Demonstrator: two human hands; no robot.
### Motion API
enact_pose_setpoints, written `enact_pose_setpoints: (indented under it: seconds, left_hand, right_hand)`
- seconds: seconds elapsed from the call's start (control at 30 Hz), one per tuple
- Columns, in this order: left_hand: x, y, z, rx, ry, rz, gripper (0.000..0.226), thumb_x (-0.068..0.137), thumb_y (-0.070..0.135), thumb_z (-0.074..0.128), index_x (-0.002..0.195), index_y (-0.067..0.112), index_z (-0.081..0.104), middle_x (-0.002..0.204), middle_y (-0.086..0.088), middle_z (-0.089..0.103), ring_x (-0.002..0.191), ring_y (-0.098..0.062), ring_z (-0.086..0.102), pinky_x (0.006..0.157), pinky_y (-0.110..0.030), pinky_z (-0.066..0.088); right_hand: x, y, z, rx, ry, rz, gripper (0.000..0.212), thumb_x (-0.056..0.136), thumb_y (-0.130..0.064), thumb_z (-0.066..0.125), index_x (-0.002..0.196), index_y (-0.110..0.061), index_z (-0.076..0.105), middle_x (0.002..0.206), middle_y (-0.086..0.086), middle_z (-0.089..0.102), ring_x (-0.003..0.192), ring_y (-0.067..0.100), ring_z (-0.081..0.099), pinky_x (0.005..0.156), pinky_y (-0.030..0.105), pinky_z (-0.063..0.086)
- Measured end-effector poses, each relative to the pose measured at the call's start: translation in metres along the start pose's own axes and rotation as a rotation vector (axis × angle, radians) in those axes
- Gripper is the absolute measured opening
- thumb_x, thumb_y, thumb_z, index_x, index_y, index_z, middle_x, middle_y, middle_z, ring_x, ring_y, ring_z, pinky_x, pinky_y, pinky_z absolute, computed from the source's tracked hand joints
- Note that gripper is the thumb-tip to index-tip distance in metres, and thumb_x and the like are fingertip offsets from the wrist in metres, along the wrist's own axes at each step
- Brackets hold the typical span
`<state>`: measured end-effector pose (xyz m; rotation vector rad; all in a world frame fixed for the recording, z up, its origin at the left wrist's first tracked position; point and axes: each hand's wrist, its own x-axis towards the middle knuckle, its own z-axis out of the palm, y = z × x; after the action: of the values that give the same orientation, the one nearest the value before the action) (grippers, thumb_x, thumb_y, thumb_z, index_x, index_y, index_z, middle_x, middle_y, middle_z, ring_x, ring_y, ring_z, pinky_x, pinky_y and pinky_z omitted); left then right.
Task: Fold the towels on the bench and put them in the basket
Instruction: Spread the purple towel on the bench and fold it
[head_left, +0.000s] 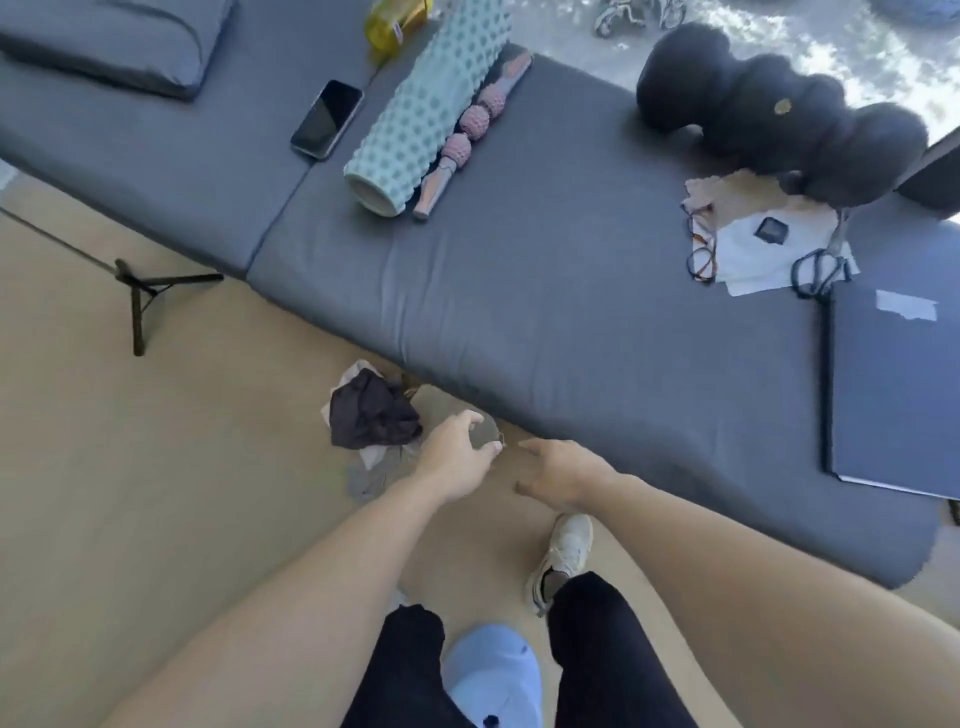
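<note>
Cushioned grey surface (545, 312) runs from ten o'clock down to four o'clock and carries no loose towel that can be seen; on it lie a dark pillow (114, 41) at eleven o'clock, a black lumpy roller (779, 119) at one o'clock, a dark folder (893, 384) at three o'clock, a pale green knobbly roller (421, 114) with a pink massage stick (467, 135) just beside it at twelve o'clock, a phone (327, 118), white papers (763, 249) with scissors (823, 260) and glasses (701, 244); no basket shows anywhere.

Towels (374, 421) seem to be the crumpled heap on the floor at the near edge of the surface, about the middle of the view: a dark cloth bunched on top of paler cloth; this reading is a judgement, since the heap is blurred.

Left hand (457, 457) reaches in just beside the heap at its four o'clock, its fingers curled round a small grey thing (485, 434) that cannot be named; right hand (561, 473) hovers near it with fingers relaxed, grasping nothing.

Cloth like this should be light, limp and not fragile; it will sag and unfold if pinched in one spot, so taking two corners of one edge, one per grip, looks best for shaking it flat.
</note>
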<state>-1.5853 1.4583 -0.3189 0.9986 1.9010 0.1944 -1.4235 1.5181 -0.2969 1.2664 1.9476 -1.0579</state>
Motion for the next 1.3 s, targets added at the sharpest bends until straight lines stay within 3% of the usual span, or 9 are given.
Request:
enact_pose_setpoints:
  seconds: [0.13,0.3,0.47,0.57,0.7,0.87,1.0,1.17,1.3]
  left_hand:
    - [0.048,-0.096,0.021,-0.089,0.024,-0.118,0.049,0.097,0.036,0.063,0.14,0.017,0.051,0.147,-0.004,0.052,0.134,-0.022,0.048,0.105,-0.032,0.039]
    - [0.114,-0.235,0.054,-0.047,0.021,-0.221,0.048,0.101,0.044,0.053,0.144,0.024,0.046,0.149,0.001,0.05,0.128,-0.025,0.054,0.091,-0.03,0.047]
    - [0.191,-0.361,0.096,0.052,0.044,-0.259,0.044,0.1,0.047,0.049,0.136,0.023,0.054,0.138,-0.003,0.057,0.118,-0.03,0.058,0.095,-0.038,0.05]
    - [0.242,-0.405,0.115,0.163,0.057,-0.238,0.046,0.102,0.042,0.047,0.142,0.02,0.049,0.142,-0.008,0.054,0.126,-0.031,0.053,0.099,-0.039,0.046]
    - [0.301,-0.441,0.132,0.286,0.087,-0.156,0.047,0.101,0.042,0.05,0.141,0.017,0.049,0.145,-0.007,0.051,0.129,-0.029,0.05,0.1,-0.037,0.044]
    - [0.347,-0.475,0.142,0.382,0.135,-0.113,0.044,0.1,0.043,0.05,0.136,0.017,0.049,0.142,-0.004,0.052,0.126,-0.027,0.051,0.097,-0.038,0.044]
    - [0.358,-0.487,0.144,0.421,0.138,-0.138,0.045,0.101,0.042,0.049,0.139,0.018,0.047,0.143,-0.003,0.051,0.127,-0.026,0.051,0.097,-0.036,0.042]
    - [0.356,-0.48,0.131,0.447,0.162,-0.136,0.048,0.1,0.045,0.052,0.139,0.017,0.049,0.142,-0.005,0.052,0.127,-0.028,0.051,0.101,-0.036,0.044]
    - [0.347,-0.472,0.128,0.424,0.159,-0.119,0.046,0.099,0.042,0.055,0.136,0.016,0.053,0.14,-0.002,0.056,0.125,-0.026,0.054,0.102,-0.036,0.045]
  right_hand:
    - [0.092,-0.022,0.059,-0.068,-0.083,-0.021,0.068,0.085,-0.045,0.064,0.148,-0.031,0.044,0.146,0.004,0.053,0.133,0.027,0.05,0.103,0.036,0.046]
    - [0.215,-0.041,0.149,-0.141,-0.132,-0.079,0.059,0.091,-0.04,0.059,0.147,-0.027,0.047,0.142,0.007,0.057,0.129,0.03,0.053,0.102,0.036,0.047]
    - [0.339,-0.046,0.23,-0.238,-0.177,-0.186,0.058,0.1,-0.047,0.048,0.154,-0.03,0.035,0.154,0.004,0.045,0.137,0.028,0.046,0.107,0.034,0.042]
    - [0.408,-0.046,0.265,-0.334,-0.153,-0.227,0.061,0.1,-0.051,0.047,0.155,-0.032,0.032,0.154,0.002,0.044,0.134,0.027,0.048,0.103,0.035,0.042]
    - [0.481,-0.059,0.289,-0.392,-0.039,-0.346,0.059,0.098,-0.038,0.054,0.153,-0.029,0.034,0.15,0.003,0.047,0.131,0.03,0.05,0.102,0.039,0.045]
    - [0.55,-0.079,0.297,-0.209,0.487,-0.433,0.068,0.091,-0.034,0.065,0.149,-0.026,0.031,0.141,0.005,0.043,0.127,0.029,0.048,0.095,0.042,0.049]
    - [0.572,-0.08,0.313,-0.31,0.533,-0.483,0.06,0.089,-0.037,0.067,0.141,-0.025,0.041,0.137,0.005,0.041,0.126,0.029,0.044,0.095,0.04,0.047]
    - [0.569,-0.077,0.315,-0.212,0.577,-0.481,0.02,0.099,-0.029,0.057,0.117,-0.025,0.062,0.126,0.001,0.049,0.117,0.024,0.049,0.086,0.035,0.044]
    - [0.554,-0.085,0.308,0.013,0.656,-0.434,0.017,0.1,-0.035,0.055,0.109,-0.021,0.051,0.11,0.002,0.06,0.1,0.026,0.061,0.077,0.037,0.047]
